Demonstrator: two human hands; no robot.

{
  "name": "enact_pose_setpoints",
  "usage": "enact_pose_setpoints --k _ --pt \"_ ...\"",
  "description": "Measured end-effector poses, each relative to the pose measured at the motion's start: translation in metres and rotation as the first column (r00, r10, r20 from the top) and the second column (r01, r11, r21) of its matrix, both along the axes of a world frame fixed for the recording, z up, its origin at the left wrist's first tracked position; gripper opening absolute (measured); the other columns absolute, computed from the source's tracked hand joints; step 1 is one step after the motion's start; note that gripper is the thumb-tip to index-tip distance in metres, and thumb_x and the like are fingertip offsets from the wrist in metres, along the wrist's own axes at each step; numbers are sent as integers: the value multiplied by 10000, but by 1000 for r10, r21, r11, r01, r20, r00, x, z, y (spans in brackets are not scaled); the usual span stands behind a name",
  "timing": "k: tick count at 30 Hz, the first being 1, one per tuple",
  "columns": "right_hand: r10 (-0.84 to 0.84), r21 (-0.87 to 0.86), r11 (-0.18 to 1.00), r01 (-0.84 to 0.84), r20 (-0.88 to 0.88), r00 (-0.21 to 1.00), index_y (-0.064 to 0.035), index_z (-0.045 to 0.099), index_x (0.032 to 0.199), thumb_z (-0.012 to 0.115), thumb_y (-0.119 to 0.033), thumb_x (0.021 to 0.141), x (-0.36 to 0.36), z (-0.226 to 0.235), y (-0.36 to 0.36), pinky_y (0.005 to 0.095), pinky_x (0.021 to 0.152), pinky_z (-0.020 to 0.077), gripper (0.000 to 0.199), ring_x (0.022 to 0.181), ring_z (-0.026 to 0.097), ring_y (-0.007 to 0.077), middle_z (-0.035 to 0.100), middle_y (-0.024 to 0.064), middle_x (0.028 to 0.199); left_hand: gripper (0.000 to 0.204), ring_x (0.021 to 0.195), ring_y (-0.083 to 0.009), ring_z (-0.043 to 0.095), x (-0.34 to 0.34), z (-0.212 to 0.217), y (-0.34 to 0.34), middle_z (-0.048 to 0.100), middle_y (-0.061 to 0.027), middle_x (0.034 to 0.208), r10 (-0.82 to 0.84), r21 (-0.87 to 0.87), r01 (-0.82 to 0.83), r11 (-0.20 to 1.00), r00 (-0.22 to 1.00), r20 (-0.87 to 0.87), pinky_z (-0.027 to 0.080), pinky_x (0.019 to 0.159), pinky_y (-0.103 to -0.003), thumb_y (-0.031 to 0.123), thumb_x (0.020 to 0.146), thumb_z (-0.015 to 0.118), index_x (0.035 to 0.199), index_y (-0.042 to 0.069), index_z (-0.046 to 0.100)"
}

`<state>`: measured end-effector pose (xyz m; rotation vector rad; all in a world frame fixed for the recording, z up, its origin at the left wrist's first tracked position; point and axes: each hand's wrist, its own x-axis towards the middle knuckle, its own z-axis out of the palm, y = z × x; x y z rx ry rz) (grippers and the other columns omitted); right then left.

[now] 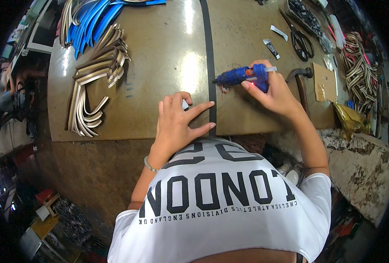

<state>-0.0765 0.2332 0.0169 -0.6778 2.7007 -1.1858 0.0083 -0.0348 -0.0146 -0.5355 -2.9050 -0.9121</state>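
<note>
A long black strap (209,52) runs from the far edge of the table to its near edge, in front of my body. My right hand (275,92) is wrapped round a blue hot glue gun (238,76), with a pale glue stick poking out of its back end. The gun's nozzle is at the strap; whether it touches cannot be made out. My left hand (175,115) rests left of the strap, thumb and index fingertip spread onto it. Its other fingers curl around a small white tag (185,104), mostly hidden.
Folded striped strips (81,94) and blue strips (91,26) lie at left. At right are two small black-and-white tags (271,48), black scissors (300,41), a hammer (300,85), a cardboard piece (325,82) and a heap of striped straps (359,72).
</note>
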Motion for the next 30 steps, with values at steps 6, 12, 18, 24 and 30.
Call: enact_pose_setpoints --k 6,12,18,24,30 --pt "11 44 999 -4 -160 987 -46 510 1134 700 -283 902 -25 2 -3 390 647 539 383 738 703 348 688 177 788 482 962 -258 435 -1 2 2 459 -48 981 -2 14 2 1000 1000 -24 358 863 -372 365 669 838 1134 301 729" --pt "329 315 933 -176 -543 772 -93 542 1249 685 -78 762 0 22 -14 400 732 559 507 856 692 316 681 163 1030 525 952 -253 439 1 -3 -3 462 -43 990 -22 -3 22 1000 999 -47 363 832 -372 393 685 820 1185 286 700" --pt "-649 -161 721 674 -497 576 -1 593 1180 644 -233 951 18 18 91 346 765 519 330 871 677 273 688 144 1026 526 970 -254 484 -2 3 -13 521 -75 1000 61 272 -38 962 995 -79 420 858 -363 332 729 825 1214 184 686" --pt "-892 224 209 952 -355 279 54 593 1149 511 -605 940 49 -39 201 428 846 489 697 939 648 388 680 235 1013 218 921 -266 584 -43 44 -149 686 -111 942 604 124 -709 694 480 -636 462 797 -388 230 919 671 1017 40 716" --pt "-931 277 365 889 86 355 57 657 1127 569 -535 943 86 48 145 306 838 501 627 883 642 195 693 163 1034 275 946 -240 627 -40 53 -214 704 -151 1046 755 -248 -805 538 592 -282 464 893 -344 256 922 675 1072 31 724"
